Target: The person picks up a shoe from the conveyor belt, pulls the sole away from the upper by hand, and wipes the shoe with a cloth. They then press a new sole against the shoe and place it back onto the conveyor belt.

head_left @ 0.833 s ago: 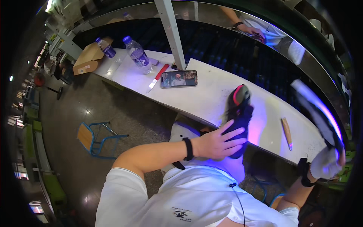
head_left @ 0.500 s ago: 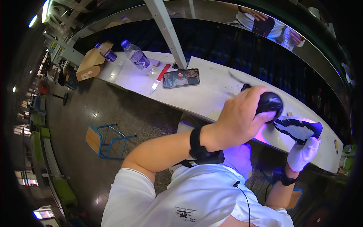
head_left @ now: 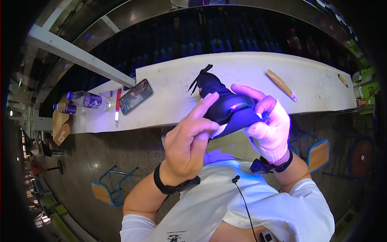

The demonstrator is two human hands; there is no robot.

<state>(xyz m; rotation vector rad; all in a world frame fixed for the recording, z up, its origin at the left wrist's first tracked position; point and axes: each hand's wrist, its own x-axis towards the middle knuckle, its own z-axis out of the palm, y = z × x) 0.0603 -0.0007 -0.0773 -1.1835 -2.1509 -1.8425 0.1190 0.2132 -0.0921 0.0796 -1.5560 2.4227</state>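
Both my hands hold a black shoe upper (head_left: 223,105) above the table's front edge. Its rounded part is glossy, and a thin strap-like tail sticks up at its far left end. My left hand (head_left: 187,139) is bare, with fingers bent against the left side of the upper and its lower edge, where a small pale patch shows. On my right hand (head_left: 268,129) is a white glove that leaves some fingertips uncovered. Its thumb and fingers close on the right side of the upper. The underside of the upper is hidden.
On the white table (head_left: 173,84) lie a wooden-handled tool (head_left: 281,85), a phone (head_left: 136,97) and a red-handled knife (head_left: 117,107). Water bottles (head_left: 90,100) and a cardboard box (head_left: 60,125) sit at the left end. A metal post (head_left: 80,54) slants overhead. Blue-framed stools (head_left: 115,187) stand below.
My view has swung right. The black shoe upper is turned and drawn closer in front of me. My left hand has gone from its rounded end to its left side, lower down.
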